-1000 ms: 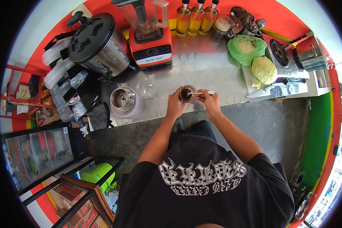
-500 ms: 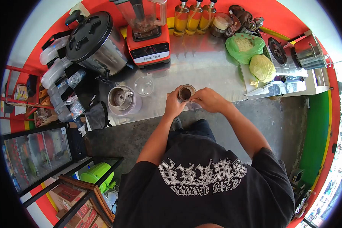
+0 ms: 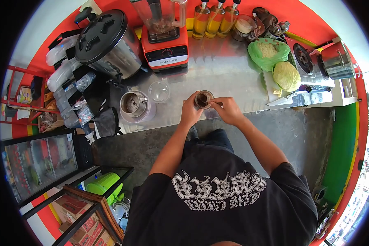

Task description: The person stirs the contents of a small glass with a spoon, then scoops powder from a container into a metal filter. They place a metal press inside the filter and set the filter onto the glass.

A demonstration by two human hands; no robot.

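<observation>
jar in left hand — metal counter, red wall, grey floor

A shiny metal bench runs under and to both sides of the hands. Beyond them rises a red wall, white above. Grey floor shows nearer; rightward, a green wall borders bright daylight. To the near left stands a glass-fronted cabinet.

The jar looks glossy, the metal counter smooth, the cloth shirt matt.
</observation>
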